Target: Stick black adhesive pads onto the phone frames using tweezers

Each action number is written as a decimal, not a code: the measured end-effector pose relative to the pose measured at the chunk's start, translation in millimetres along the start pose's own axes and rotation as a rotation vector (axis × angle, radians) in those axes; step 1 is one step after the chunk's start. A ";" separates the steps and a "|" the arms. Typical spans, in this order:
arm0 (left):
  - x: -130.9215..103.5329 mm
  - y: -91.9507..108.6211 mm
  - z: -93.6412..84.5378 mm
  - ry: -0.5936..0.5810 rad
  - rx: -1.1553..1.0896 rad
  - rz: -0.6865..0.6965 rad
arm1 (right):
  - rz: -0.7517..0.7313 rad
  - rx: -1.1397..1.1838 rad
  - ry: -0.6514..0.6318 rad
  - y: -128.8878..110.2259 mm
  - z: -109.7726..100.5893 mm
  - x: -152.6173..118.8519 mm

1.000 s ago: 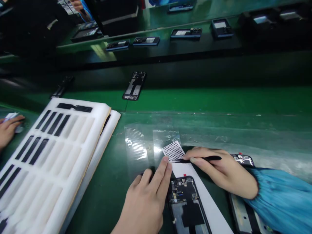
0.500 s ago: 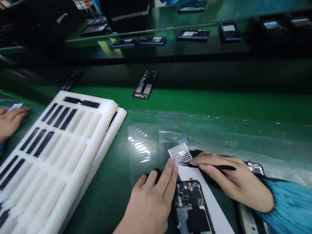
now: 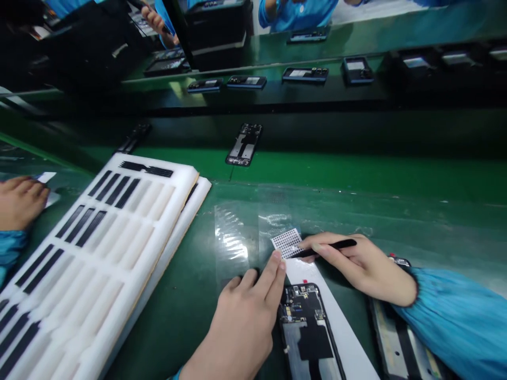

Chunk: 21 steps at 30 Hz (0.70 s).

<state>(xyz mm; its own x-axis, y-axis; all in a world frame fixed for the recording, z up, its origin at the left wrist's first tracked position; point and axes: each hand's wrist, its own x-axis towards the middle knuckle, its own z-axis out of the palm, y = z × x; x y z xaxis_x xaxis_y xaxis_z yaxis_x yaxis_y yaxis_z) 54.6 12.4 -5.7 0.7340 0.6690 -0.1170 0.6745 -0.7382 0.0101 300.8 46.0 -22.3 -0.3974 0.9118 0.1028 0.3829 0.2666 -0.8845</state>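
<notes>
A white sheet with rows of small black dots [image 3: 287,244] lies on the green work surface. My left hand [image 3: 247,316] rests flat beside it, with index and middle fingertips pressed at the sheet's lower left corner. Between the fingers of my right hand [image 3: 356,266] are black tweezers [image 3: 341,244], their tips at the sheet's lower edge. Just below lies an opened phone [image 3: 307,327], its circuit board showing, partly on a long white paper strip [image 3: 336,316]. Another opened phone [image 3: 400,338] lies partly under my right sleeve.
White foam trays [image 3: 130,264] with black strips in slots are stacked at left. A co-worker's hand [image 3: 21,203] is beyond them. One phone frame [image 3: 244,144] lies ahead; several phones [image 3: 304,75] line the back ledge. Clear film [image 3: 232,237] lies near my left hand.
The view has shifted a little. My right hand has turned, so the tweezers' rear end now points up and to the right. My left fingertips stay at the dotted sheet's corner.
</notes>
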 end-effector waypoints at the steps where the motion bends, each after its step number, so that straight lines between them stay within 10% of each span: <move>1: 0.2 -0.1 -1.0 -0.009 -0.003 -0.006 | 0.014 0.004 0.008 0.0 1.1 0.2; 13: -3.1 -1.7 -3.4 0.142 -0.192 -0.115 | 0.142 0.285 0.096 -0.4 9.6 6.1; 21: -68.5 -14.0 -31.6 0.508 -0.516 -0.676 | 0.178 0.454 0.037 -23.4 30.2 -21.0</move>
<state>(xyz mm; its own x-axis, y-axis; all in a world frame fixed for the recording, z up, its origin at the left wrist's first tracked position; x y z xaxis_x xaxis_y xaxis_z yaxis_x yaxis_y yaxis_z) -2.6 -20.5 33.5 0.0473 0.9824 0.1808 0.8276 -0.1398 0.5436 274.9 11.3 -17.6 -0.3255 0.9437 -0.0589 0.0369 -0.0496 -0.9981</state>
